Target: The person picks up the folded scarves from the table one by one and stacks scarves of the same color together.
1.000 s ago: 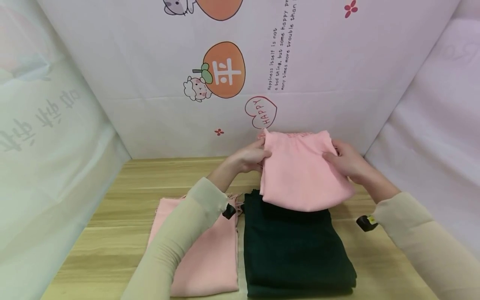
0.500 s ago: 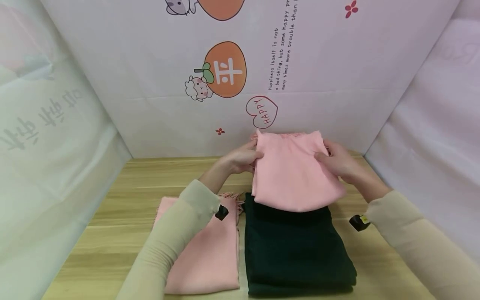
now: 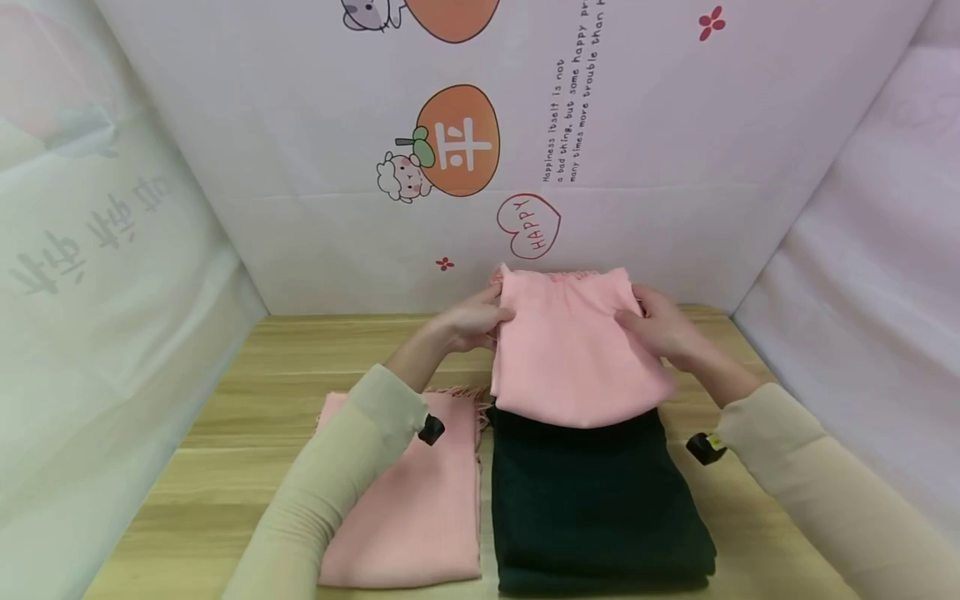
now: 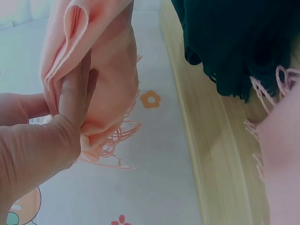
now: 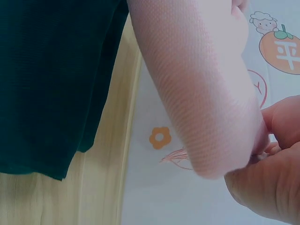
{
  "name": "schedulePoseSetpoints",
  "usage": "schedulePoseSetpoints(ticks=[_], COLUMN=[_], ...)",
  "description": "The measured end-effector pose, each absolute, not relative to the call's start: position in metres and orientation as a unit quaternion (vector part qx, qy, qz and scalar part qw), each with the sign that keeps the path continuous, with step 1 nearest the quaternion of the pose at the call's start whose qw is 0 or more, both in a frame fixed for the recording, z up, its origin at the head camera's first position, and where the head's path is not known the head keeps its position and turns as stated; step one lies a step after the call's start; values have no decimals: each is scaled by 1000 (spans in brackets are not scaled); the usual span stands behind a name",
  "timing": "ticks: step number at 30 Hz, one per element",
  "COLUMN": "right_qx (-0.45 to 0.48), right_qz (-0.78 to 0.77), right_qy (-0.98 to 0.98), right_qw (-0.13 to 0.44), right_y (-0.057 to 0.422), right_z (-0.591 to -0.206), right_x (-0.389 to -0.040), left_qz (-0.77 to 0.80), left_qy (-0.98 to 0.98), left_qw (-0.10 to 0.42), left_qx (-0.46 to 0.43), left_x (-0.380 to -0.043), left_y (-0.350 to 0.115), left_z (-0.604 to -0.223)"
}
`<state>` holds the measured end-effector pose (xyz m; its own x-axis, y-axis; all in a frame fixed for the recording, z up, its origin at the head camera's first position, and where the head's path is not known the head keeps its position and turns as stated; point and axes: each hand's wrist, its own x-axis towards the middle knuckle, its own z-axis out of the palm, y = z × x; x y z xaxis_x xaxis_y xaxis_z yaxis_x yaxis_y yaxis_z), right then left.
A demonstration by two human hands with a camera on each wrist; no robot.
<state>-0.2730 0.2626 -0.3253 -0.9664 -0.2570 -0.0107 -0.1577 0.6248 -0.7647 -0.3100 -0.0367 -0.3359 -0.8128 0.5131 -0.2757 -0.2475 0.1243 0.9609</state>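
A folded pink scarf (image 3: 573, 350) with fringe along its far edge hangs between my two hands, overlapping the back of the dark green folded cloth (image 3: 600, 508) in the head view. My left hand (image 3: 472, 321) grips its left side, thumb on the front; in the left wrist view the fingers (image 4: 72, 93) go in among the layers and fringe dangles below. On the other side my right hand (image 3: 660, 325) pinches the right edge, thumb in front. The right wrist view shows the thumb and a finger meeting at the scarf's (image 5: 201, 93) edge.
Left of the green cloth, a second folded pink scarf (image 3: 420, 508) lies flat on the wooden table (image 3: 217, 467), partly under my left sleeve (image 3: 337, 475). A white printed backdrop (image 3: 300, 233) rises behind the table, with white fabric at both sides.
Both hands have moved left with the held pink scarf, which now hangs more squarely over the green cloth's back edge. The two cloths on the table stay put.
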Motion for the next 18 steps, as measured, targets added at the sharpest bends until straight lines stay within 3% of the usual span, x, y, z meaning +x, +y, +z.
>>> schedulePoseSetpoints(ticks=[18], right_qx=[-131], right_qz=[-428], right_qy=[891], right_qw=[73], right_y=[244], right_z=[-329], right_x=[-274], left_qz=[644], left_qy=[702], left_qw=[292], left_qx=[91], left_x=[-302], left_y=[-63], left_z=[-334])
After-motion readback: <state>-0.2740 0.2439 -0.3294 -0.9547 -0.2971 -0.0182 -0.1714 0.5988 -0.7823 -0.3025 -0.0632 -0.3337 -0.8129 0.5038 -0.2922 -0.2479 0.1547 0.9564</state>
